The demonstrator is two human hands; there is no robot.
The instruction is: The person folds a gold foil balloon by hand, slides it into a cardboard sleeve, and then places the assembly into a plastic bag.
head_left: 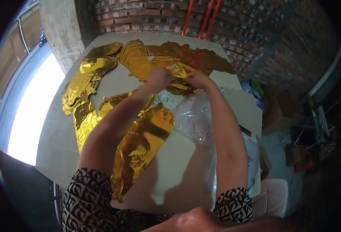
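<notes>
Both my hands reach out over the far half of the table, close together. My left hand [160, 79] pinches the left side of a flat gold foil balloon [180, 71], and my right hand [198, 80] has its fingers closed at the right side of it. Just below them lies a small heap of thin white coils [166, 100], partly hidden. A clear plastic bag [195, 118] rests beside my right forearm. Flat gold foil balloons lie around: a long one [145, 145] near me, more at the left [87, 73], and an overlapping row [139, 58] along the back.
The pale table [174, 170] carries all this. A flat board [242, 108] and more clear plastic are at its right edge. Beyond are a brick wall [143, 17], red pipes [202, 19], a cardboard box [282, 108] on the right and a white padded chair [271, 197] at lower right.
</notes>
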